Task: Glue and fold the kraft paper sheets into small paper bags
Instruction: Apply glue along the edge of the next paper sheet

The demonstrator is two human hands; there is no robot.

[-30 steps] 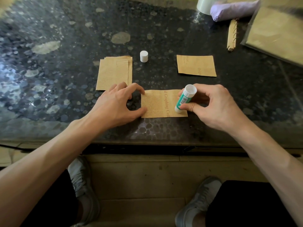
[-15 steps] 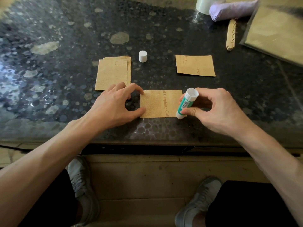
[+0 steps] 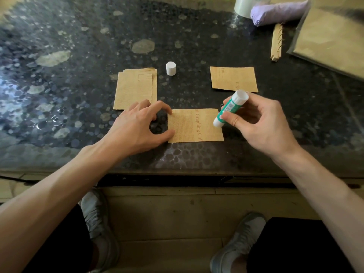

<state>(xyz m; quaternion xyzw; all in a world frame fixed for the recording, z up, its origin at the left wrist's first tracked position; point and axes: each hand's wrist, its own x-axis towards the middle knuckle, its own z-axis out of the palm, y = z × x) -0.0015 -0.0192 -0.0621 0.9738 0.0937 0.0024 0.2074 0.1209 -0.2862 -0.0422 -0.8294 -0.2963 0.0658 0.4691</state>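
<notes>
A small printed kraft sheet [image 3: 194,126] lies flat near the table's front edge. My left hand [image 3: 137,128] presses its left edge with the forefinger tip and thumb tip, fingers arched. My right hand [image 3: 260,125] grips a green and white glue stick [image 3: 229,109], tilted, its lower end at the sheet's right edge. The stick's white cap [image 3: 170,68] stands upright farther back. A stack of kraft sheets [image 3: 136,87] lies behind my left hand. Another single sheet [image 3: 233,78] lies behind my right hand.
The dark speckled table [image 3: 78,56] carries a lilac roll [image 3: 275,11], a tape roll [image 3: 243,5], a wooden strip [image 3: 276,42] and a large kraft pack in clear wrap [image 3: 331,36] at the back right. My knees and shoes show below the front edge.
My right hand has lifted the glue stick up and back along the sheet's right edge. My left hand has stayed on the sheet's left edge.
</notes>
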